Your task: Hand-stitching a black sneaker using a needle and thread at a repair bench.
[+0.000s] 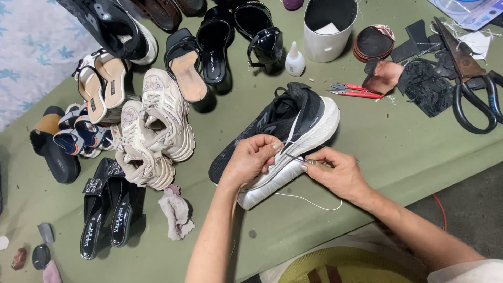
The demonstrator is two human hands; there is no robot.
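My left hand (pixel 250 160) clamps the black sneaker (pixel 283 133) near the table's (pixel 377 141) front edge. My right hand (pixel 335 173) pinches an awl (pixel 309 162) tight against its white sole, thread (pixel 309 200) trailing.

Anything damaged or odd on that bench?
The black sneaker lies on its side under the left hand, white thread trailing loose from its sole near the right hand. Leather scraps lie scattered by the scissors.
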